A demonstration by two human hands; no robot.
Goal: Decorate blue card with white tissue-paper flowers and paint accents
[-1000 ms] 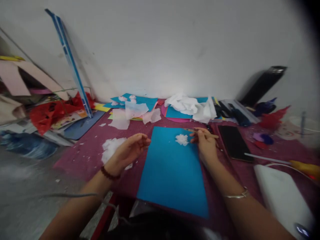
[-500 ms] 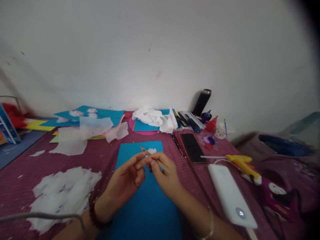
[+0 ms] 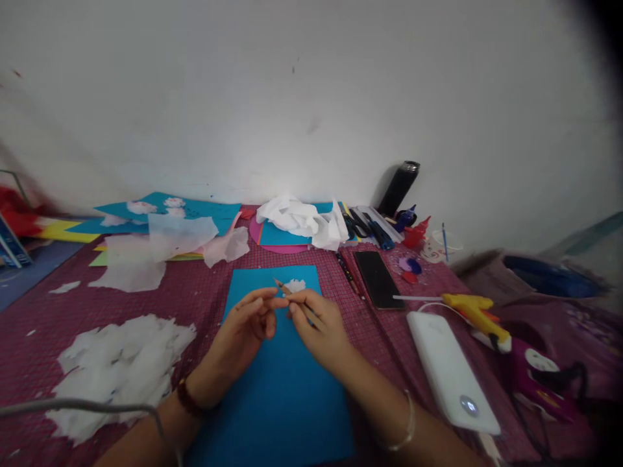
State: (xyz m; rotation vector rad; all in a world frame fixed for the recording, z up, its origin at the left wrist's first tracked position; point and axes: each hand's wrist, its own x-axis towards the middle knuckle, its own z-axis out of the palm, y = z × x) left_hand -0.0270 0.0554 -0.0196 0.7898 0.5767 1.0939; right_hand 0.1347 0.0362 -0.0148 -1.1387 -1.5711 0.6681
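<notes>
Over a long blue sheet [image 3: 287, 402], my right hand [image 3: 318, 327] pinches a thin wooden pencil [image 3: 299, 306], its tip pointing up and left. My left hand [image 3: 248, 327] is just left of it, fingers curled and fingertips near the pencil; whether anything small is between them is too blurred to tell. A small white paper piece [image 3: 294, 285] lies on the upper part of the blue sheet, behind the pencil tip.
Torn white paper [image 3: 121, 370] lies at the left, and crumpled white tissue [image 3: 292, 215] near the wall. To the right are a phone [image 3: 378, 280], a white power bank [image 3: 452, 370], a yellow glue gun [image 3: 474, 311] and a leaning black bottle [image 3: 400, 188]. A grey cable [image 3: 78, 403] crosses the lower left.
My left hand has drawn slightly left and down, opening a small gap from my right hand. The pencil shows more clearly, and the camera view has tipped slightly.
</notes>
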